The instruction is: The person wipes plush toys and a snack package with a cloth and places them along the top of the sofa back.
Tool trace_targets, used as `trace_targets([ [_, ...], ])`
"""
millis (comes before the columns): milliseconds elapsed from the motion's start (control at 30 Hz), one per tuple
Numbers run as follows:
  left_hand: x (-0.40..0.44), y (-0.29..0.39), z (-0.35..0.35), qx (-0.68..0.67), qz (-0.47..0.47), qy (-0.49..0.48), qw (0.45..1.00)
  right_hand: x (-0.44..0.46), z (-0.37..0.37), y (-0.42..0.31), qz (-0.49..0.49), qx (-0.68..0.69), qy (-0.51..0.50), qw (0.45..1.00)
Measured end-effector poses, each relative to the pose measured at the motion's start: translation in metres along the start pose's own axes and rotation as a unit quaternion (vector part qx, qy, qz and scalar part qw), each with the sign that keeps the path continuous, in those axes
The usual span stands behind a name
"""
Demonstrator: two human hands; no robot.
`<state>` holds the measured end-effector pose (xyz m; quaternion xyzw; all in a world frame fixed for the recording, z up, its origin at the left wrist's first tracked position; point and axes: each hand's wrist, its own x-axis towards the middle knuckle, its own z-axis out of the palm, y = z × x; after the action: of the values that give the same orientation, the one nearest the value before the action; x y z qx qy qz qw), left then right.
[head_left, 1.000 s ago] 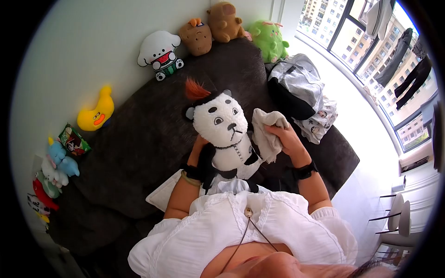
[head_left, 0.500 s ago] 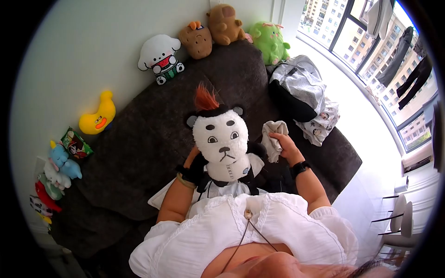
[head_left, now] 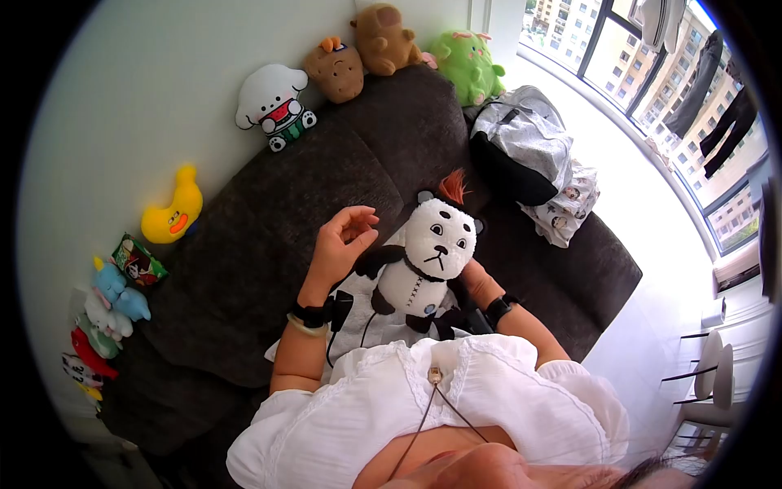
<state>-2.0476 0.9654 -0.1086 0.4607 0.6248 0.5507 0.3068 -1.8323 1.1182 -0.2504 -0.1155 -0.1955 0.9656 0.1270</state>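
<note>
The panda plush was tilted in front of my white blouse, grasped from behind by my right grip, partly hidden. My left grip hovered beside it, released, above the dark sofa.

We see fuzzy, matt plush on the panda, wispy fibres in its tuft, velvety fabric on the sofa, thin crinkled cloth in the blouse and a smooth, glossy floor.
</note>
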Motion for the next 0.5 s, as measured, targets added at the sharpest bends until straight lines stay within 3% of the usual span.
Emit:
trace_targets([
  [100,-0.023,0.029,0.036,0.066,-0.031,-0.108,0.991,-0.004,-0.012,0.007,-0.011,0.001,0.037,0.999],
  [200,-0.036,-0.018,0.078,0.209,0.081,-0.015,0.974,0.000,-0.016,0.021,-0.074,-0.054,0.101,0.991],
  [300,-0.032,-0.045,0.083,0.121,0.012,0.076,0.990,-0.013,0.019,0.012,-0.130,-0.164,0.143,0.967],
  [333,-0.026,-0.046,0.081,-0.008,0.015,0.074,0.997,-0.014,0.022,0.009,-0.146,-0.207,0.141,0.957],
  [433,-0.020,-0.042,0.074,-0.147,0.045,0.062,0.986,-0.020,0.039,0.000,-0.163,-0.285,0.136,0.935],
  [500,-0.016,-0.046,0.064,-0.113,0.113,0.064,0.985,-0.026,0.048,-0.006,-0.171,-0.324,0.124,0.922],
])
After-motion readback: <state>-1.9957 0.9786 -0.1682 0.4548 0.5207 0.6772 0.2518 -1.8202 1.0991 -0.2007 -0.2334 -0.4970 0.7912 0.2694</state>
